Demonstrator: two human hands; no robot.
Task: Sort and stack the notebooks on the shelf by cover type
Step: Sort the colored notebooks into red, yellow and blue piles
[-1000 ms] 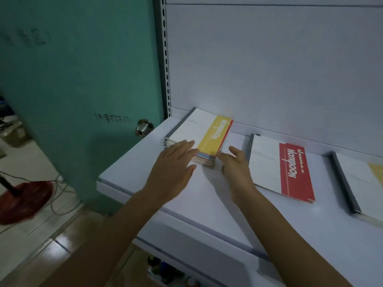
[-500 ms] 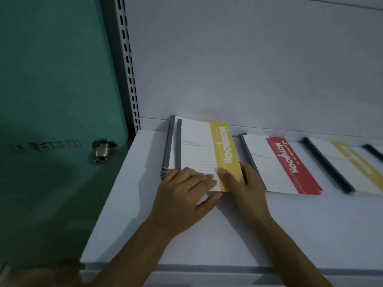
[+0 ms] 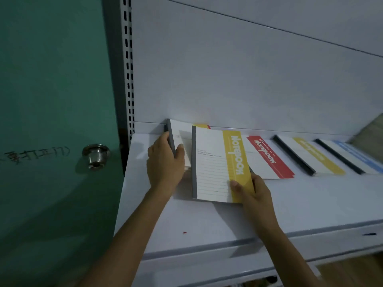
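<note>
Since half a second ago the yellow-band notebook (image 3: 215, 162) has come off the pile (image 3: 182, 133) and now sits to its right, partly covering the left edge of the red-band notebook (image 3: 267, 158). I see my right hand (image 3: 255, 195) pinching its near right corner, thumb on the yellow band and fingers underneath. My left hand (image 3: 163, 164) grips the pile at the far left of the shelf (image 3: 290, 204), thumb on the top cover and fingers curled round the spine side. Further right lie a second yellow-band stack (image 3: 310, 156) and a blue-band stack (image 3: 352, 156), both flat against the back panel. Left of the shelf stands a green door (image 3: 51, 100) with a metal knob (image 3: 95, 156).
</note>
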